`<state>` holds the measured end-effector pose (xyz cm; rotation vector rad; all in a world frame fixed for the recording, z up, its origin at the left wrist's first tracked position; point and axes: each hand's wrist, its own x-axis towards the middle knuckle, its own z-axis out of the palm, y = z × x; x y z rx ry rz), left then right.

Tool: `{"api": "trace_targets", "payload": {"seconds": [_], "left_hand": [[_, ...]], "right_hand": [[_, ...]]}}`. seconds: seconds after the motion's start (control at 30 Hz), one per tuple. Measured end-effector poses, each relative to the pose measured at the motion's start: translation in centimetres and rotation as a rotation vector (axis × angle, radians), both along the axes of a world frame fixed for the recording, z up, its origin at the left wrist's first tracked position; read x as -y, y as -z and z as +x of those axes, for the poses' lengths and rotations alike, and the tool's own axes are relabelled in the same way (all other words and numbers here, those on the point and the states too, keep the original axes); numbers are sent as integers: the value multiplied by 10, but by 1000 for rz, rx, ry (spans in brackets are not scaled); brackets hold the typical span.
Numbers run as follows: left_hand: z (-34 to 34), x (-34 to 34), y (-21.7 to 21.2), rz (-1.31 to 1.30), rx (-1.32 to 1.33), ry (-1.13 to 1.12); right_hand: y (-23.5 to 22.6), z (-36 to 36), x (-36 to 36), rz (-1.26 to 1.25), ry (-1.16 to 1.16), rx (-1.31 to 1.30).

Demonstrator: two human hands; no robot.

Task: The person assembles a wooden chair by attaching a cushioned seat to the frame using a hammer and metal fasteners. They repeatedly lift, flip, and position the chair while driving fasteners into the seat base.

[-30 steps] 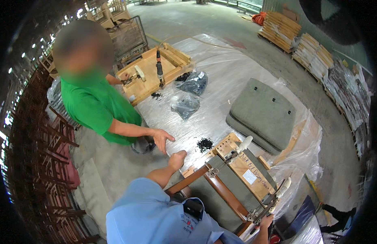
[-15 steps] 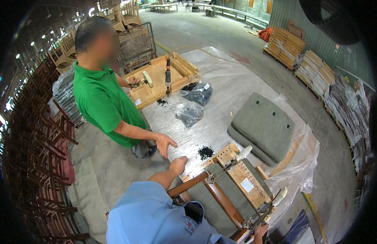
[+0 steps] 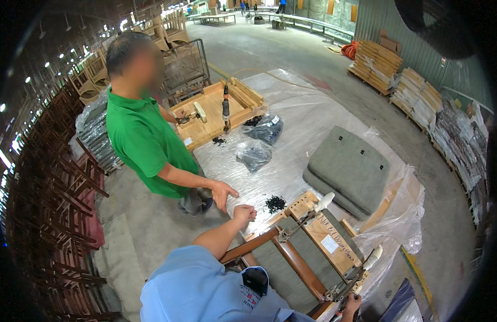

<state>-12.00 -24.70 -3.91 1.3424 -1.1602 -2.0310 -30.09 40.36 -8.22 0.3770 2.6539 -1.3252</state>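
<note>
My left hand (image 3: 244, 213), curled into a fist, hovers beside a small pile of black screws or similar bits (image 3: 275, 203). Whatever it may hold is hidden. My right hand (image 3: 351, 306) is bent at the near end of a wooden jig (image 3: 330, 242), its fingers closed by the metal clamp (image 3: 334, 293); what they grip is unclear. Toggle clamps with white handles (image 3: 324, 202) sit on the jig. Under it lie a brown wooden chair frame (image 3: 297, 268) and a grey cushioned panel (image 3: 272, 268). A co-worker's open hand (image 3: 224, 194) is close to my left one.
A co-worker in a green shirt (image 3: 138, 134) stands left of the plastic-covered table (image 3: 296, 107). On it are stacked grey cushions (image 3: 347, 169), plastic bags (image 3: 253, 155), a wooden tray (image 3: 205, 115) and an upright power driver (image 3: 226, 107). Stacked chairs (image 3: 60, 214) line the left.
The whole view has shifted slightly. My left fist has turned a little and its fingers now point more to the right. My right hand stays by the clamp.
</note>
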Motion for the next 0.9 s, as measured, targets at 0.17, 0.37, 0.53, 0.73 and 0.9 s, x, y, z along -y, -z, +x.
{"api": "trace_targets", "payload": {"seconds": [0.17,0.37,0.53,0.73,0.9], "left_hand": [[-7,0,-9,97,-117,54],[-5,-18,-33,130,-87,160],[2,-36,-38,117,-81,255],[12,-44,-21,214,-128,243],[17,-53,-32,216,26,214]], "right_hand": [[-27,15,-5,-729,177,208],[-54,8,-17,-387,63,635],[-8,-4,-30,-466,47,532],[-9,6,-25,-442,35,225],[-41,19,2,-514,41,167]]}}
